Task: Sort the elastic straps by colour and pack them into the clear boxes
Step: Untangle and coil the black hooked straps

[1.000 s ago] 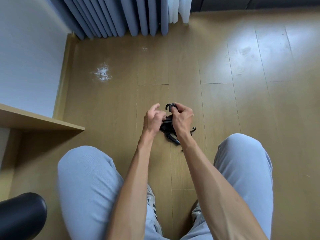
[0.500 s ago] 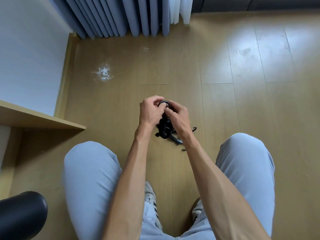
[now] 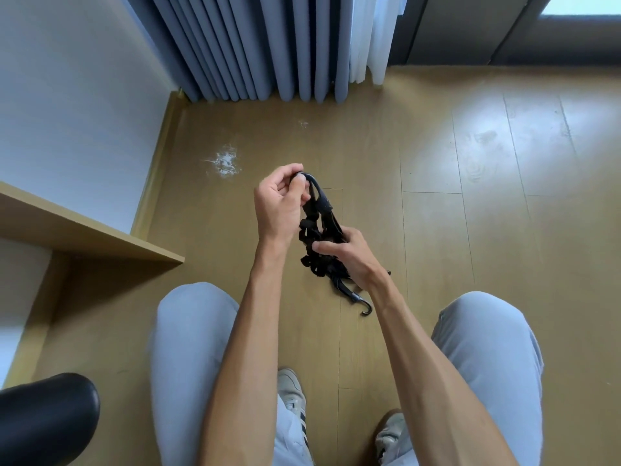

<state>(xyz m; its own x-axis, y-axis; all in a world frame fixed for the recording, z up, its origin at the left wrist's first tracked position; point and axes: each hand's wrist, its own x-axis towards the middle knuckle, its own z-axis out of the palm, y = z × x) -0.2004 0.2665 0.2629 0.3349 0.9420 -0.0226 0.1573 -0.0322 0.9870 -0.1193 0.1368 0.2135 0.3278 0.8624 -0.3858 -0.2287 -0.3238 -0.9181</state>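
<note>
Holding: left hand pinched the hooked top of black elastic straps.
Gripping: right hand clasped the bundle's middle.
Hook: dangled below.

A tangled bundle of black straps hangs in the air above the floor, one hooked end dangling at the bottom.
</note>
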